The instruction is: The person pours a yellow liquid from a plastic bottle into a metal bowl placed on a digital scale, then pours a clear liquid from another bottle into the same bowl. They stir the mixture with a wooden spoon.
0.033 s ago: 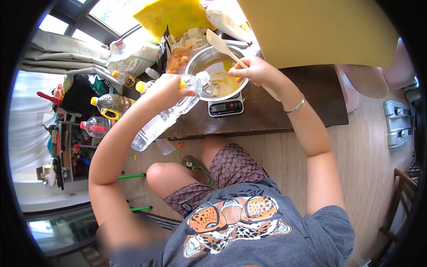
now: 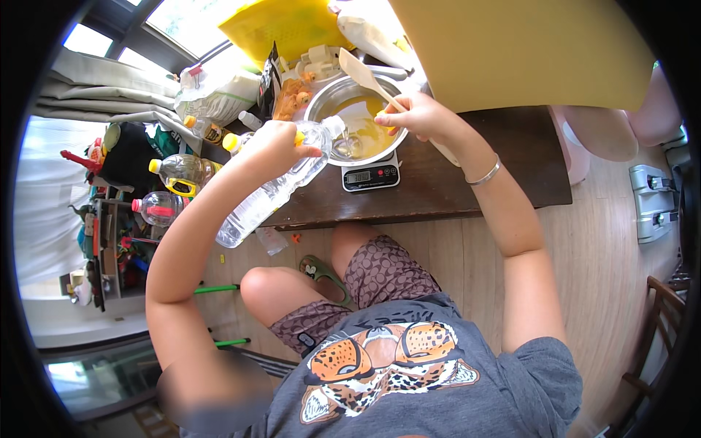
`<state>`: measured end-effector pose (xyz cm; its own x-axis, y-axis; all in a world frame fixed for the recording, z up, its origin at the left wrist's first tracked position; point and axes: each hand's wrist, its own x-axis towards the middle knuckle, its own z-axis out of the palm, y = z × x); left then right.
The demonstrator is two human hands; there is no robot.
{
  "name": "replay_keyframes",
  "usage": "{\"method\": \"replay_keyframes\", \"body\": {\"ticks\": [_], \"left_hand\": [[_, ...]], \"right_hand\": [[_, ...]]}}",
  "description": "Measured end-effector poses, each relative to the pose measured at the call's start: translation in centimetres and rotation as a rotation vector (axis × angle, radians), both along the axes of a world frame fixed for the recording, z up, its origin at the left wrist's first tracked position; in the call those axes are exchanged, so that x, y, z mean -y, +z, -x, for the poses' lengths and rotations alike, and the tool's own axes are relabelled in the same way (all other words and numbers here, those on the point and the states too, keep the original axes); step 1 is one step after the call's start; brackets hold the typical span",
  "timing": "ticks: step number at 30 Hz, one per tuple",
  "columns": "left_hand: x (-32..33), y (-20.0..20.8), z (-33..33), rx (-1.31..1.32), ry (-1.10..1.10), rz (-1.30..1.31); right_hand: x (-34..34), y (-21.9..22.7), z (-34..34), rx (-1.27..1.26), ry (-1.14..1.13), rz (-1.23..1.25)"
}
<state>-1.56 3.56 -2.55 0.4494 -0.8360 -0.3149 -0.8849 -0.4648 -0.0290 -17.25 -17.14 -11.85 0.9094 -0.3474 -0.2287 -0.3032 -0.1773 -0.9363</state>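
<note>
My left hand (image 2: 274,148) is wrapped round a large clear plastic bottle (image 2: 259,204), tilted with its mouth over the rim of a metal bowl (image 2: 318,109). Clear liquid runs from the mouth into yellowish liquid (image 2: 365,131) inside the bowl. Beneath the bowl is a black digital kitchen scale (image 2: 371,177) with a lit display. Above the bowl's right side, my right hand (image 2: 412,117) grips a cream spatula (image 2: 358,71), its blade pointing up and left. Something small and orange-yellow shows between those fingers; its kind is unclear.
The dark wooden table (image 2: 475,171) ends close before my knees. Left of the bowl stand an oil bottle (image 2: 186,169) and a red-capped bottle (image 2: 161,208). Behind are an orange packet (image 2: 290,100), a yellow basket (image 2: 285,29) and a large yellowish panel (image 2: 526,51).
Ripples in the bowl's liquid look slightly different where the stream lands. Both hands, the bottle and the spatula keep their places.
</note>
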Motion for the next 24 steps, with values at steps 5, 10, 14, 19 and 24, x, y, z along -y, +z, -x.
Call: {"method": "replay_keyframes", "body": {"ticks": [5, 10, 14, 19, 24], "left_hand": [[0.2, 0.1, 0.0, -0.021, -0.026, 0.047], [0.1, 0.1, -0.1, 0.016, -0.001, 0.011], [-0.2, -0.2, 0.0, 0.011, -0.003, 0.051], [-0.3, -0.3, -0.1, -0.010, 0.004, 0.033], [-1.1, -0.4, -0.1, -0.007, -0.009, 0.148]], "right_hand": [[0.0, -0.3, -0.2, -0.007, 0.002, -0.007], [0.0, -0.9, -0.4, -0.002, 0.007, -0.007], [-0.1, -0.9, -0.6, -0.021, 0.019, -0.011], [-0.6, -0.2, -0.5, -0.037, 0.004, -0.001], [-0.7, -0.5, -0.7, -0.050, 0.002, 0.014]]}}
